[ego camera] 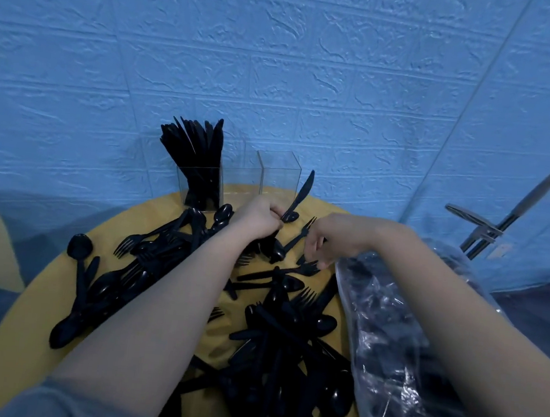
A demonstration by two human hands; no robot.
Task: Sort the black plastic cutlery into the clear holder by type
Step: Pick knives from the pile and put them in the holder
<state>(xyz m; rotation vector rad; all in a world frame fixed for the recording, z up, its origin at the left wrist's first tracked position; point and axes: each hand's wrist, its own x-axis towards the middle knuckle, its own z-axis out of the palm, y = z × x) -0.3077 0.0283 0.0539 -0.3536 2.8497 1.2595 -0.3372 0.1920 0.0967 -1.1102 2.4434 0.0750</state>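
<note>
while a knife (302, 194) is pinched blade-up in the left hand (259, 217), just right of the knife-filled compartment (199, 185), a fork (308, 269) is fingered loosely by the right hand (327, 239).

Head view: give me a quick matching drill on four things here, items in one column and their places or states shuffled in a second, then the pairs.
Items:
1. knife
2. left compartment of the clear holder
3. right compartment
4. plastic bag

States:
A. empty
B. lying under the right forearm
C. packed with upright black knives
D. gripped in the left hand, blade up

Pairs: 1-D, 2-C, 3-A, 4-B
</note>
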